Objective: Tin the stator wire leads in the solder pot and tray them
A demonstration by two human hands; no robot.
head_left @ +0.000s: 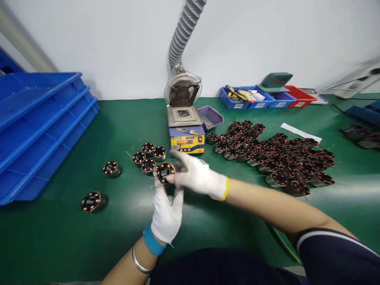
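A motor stator (164, 171), a dark ring with copper windings, is held between my two white-gloved hands just in front of the yellow and blue solder pot (186, 138). My left hand (167, 213), with a blue band at the wrist, grips it from below. From the right side, my right hand (196, 174) has its fingers closed around it, slightly blurred. Several more stators (147, 165) stand in a small group just left of the held one. Farther left, one stator (111, 169) stands alone, and another stator (93, 202) is nearer to me.
Many stators with loose wire ends (267, 152) crowd the right of the green table (124, 245). Stacked blue trays (44, 130) fill the left. An exhaust hose (185, 31) hangs over the solder pot. A purple tray (210, 117) and small blue bins (234, 103) stand behind.
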